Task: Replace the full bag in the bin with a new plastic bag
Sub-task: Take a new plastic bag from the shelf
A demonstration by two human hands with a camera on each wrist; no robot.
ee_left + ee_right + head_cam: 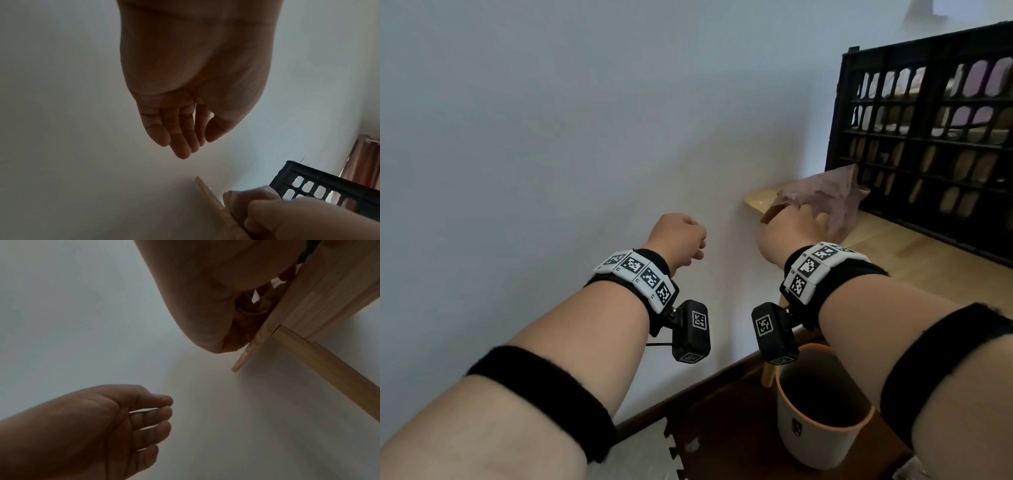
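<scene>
A: Reaching across to the wooden table (914,250), the right hand (787,229) lies on the crumpled pinkish plastic bag (828,192) at the table's near corner, just in front of the black crate (928,130). I'd judge that's the fresh liner being collected.

B: Is the hand actually gripping it?

A: Its fingers are hidden under the back of the hand in the head view, and the right wrist view is dark there. They seem curled into the plastic, but I cannot tell for sure whether they pinch it or only press it.

B: And the other hand?

A: The left hand (678,240) hangs in the air in front of the white wall (517,137), well apart from the bag, fingers loosely curled and relaxed, holding nothing. It looks ready to help spread the bag.

B: Where's the bin?

A: The bin (811,445), white with an orange rim, stands on the dark floor below the table's edge, under the right forearm. Its inside looks dark and bare, so the full bag appears already out, though I can't see to the bottom.

B: Counts?

A: One bin, one loose bag, one crate, one table, two hands. No full bag in view.
</scene>
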